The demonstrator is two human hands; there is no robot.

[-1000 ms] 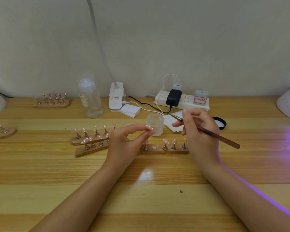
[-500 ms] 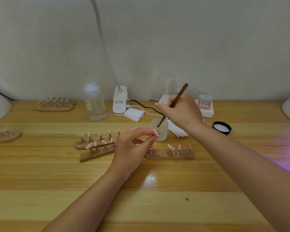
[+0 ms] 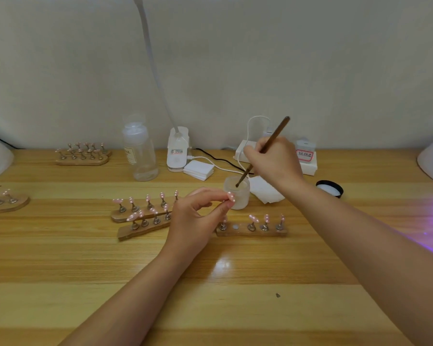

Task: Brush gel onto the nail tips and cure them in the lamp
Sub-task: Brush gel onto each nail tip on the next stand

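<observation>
Slim brown brush gripped by right hand, bristles inside frosted round jar; glossy pink white-dotted nail tip pinched by left hand; grained wooden table

Glossy wood table, frosted jar

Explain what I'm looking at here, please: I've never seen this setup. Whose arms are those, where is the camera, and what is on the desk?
There is no machine: a person works bare-handed, filmed by a head-worn camera looking down at a light wooden desk. The left hand pinches one pink white-dotted nail tip. The right hand holds a thin brown brush, its tip dipped in a small frosted jar. Below the jar lies a wooden holder strip with more pink tips on pegs and one empty spot. Left of it lie two similar strips. Behind stand a clear plastic bottle and a black jar lid.
</observation>
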